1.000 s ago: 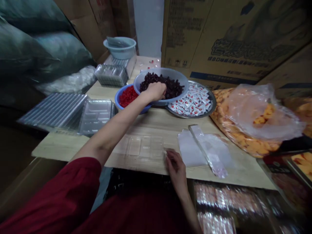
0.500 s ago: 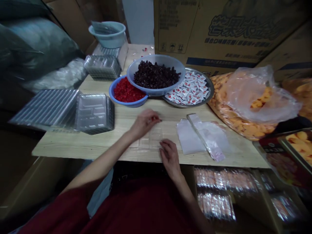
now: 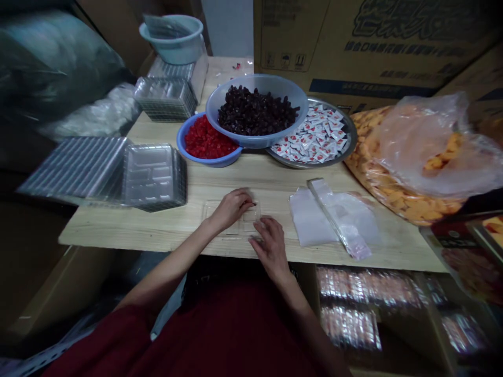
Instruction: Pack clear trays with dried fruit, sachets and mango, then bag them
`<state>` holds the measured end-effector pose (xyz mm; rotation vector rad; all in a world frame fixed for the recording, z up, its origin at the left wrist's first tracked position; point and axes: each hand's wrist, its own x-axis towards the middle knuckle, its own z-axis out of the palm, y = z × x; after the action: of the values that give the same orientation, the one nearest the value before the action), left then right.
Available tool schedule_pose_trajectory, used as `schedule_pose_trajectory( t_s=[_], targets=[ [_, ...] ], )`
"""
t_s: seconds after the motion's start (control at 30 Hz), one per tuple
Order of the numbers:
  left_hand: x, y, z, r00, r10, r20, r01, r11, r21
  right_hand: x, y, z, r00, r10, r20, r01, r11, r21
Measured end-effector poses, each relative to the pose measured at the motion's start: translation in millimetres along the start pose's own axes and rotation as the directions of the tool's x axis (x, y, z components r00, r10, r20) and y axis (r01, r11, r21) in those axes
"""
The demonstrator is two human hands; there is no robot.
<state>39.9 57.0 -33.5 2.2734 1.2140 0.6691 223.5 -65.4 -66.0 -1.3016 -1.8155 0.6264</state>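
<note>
A clear plastic compartment tray lies flat on the wooden table in front of me. My left hand is over its right half, fingers pinched together around a small dark-red piece that barely shows at the fingertips. Beside the tray's lower right corner is my right hand, thumb and fingers apart, holding nothing that I can see. Beyond my hands stand a blue bowl of red pieces, a larger translucent bowl of dark brown pieces resting over it, and a metal bowl of small white-and-red packets.
Stacks of clear trays stand at the table's left. To the right lie clear plastic bags and a big bag of orange pieces. A cardboard box rises behind. Wrapped packs sit below the table edge.
My left hand has come down towards the tray with the small piece. My right hand's fingers have spread a little and shifted slightly up. The camera view has moved a bit.
</note>
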Motion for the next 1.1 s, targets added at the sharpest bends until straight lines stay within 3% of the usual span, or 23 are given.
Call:
schedule_pose_trajectory(
  t_s=[0.07, 0.13, 0.23, 0.33, 0.4, 0.47, 0.5, 0.6, 0.67, 0.7, 0.77, 0.83, 1.0, 1.1],
  targets=[
    [-0.1, -2.7, -2.3, 0.999, 0.022, 0.049, -0.022, 1.000, -0.013, 2.8, 1.0, 4.0, 0.997, -0.035, 0.064, 0.037, 0.999, -0.031],
    [-0.7, -5.1, -6.6, 1.000, 0.016, 0.023, -0.015, 1.000, -0.019, 4.6, 2.7, 6.9, 0.994, -0.039, 0.098, 0.045, 0.997, -0.062],
    [-3.8, -5.8, -12.8, 0.998, -0.023, -0.051, 0.025, 0.999, 0.029, 5.6, 5.0, 9.1, 0.995, -0.033, 0.098, 0.041, 0.996, -0.082],
    [-9.0, 1.5, -13.4, 0.999, 0.028, 0.032, -0.030, 0.998, 0.060, 5.0, 6.4, 9.4, 0.996, -0.033, 0.084, 0.040, 0.996, -0.079],
    [-10.5, 8.9, -16.5, 0.998, 0.060, 0.015, -0.060, 0.997, 0.057, 3.6, 8.3, 8.9, 0.997, -0.038, 0.073, 0.044, 0.996, -0.073],
    [-6.1, 11.8, -29.3, 0.987, 0.035, -0.155, -0.027, 0.998, 0.052, 1.2, 11.7, 7.6, 0.997, -0.045, 0.056, 0.048, 0.997, -0.062],
    [-0.4, 9.5, -40.1, 0.961, -0.002, -0.276, 0.017, 0.998, 0.052, 0.0, 13.8, 6.9, 0.998, -0.047, 0.042, 0.049, 0.997, -0.054],
    [32.0, -15.8, -83.2, 0.837, -0.134, -0.530, 0.205, 0.976, 0.076, -3.2, 19.3, 4.9, 0.998, -0.064, -0.014, 0.063, 0.998, -0.022],
    [62.0, -43.7, -109.1, 0.838, -0.218, -0.501, 0.323, 0.937, 0.132, -4.6, 20.3, 4.3, 0.996, -0.075, -0.048, 0.075, 0.997, 0.000],
    [76.9, -57.9, -118.2, 0.854, -0.301, -0.424, 0.398, 0.903, 0.160, -5.1, 19.9, 4.0, 0.995, -0.076, -0.061, 0.077, 0.997, 0.012],
    [101.4, -81.6, -127.7, 0.861, -0.445, -0.244, 0.496, 0.841, 0.216, -6.3, 18.1, 3.3, 0.995, -0.065, -0.080, 0.068, 0.997, 0.037],
    [114.9, -95.5, -128.6, 0.853, -0.501, -0.145, 0.521, 0.817, 0.245, -7.9, 16.6, 2.3, 0.994, -0.043, -0.101, 0.050, 0.997, 0.067],
    [108.3, -99.4, -124.1, 0.864, -0.442, -0.242, 0.494, 0.838, 0.234, -11.4, 19.8, 0.8, 0.986, 0.043, -0.160, -0.022, 0.991, 0.133],
    [98.9, -98.9, -125.3, 0.838, -0.418, -0.349, 0.502, 0.842, 0.196, -10.9, 22.8, 1.2, 0.986, 0.043, -0.162, -0.019, 0.988, 0.150]
  ],
)
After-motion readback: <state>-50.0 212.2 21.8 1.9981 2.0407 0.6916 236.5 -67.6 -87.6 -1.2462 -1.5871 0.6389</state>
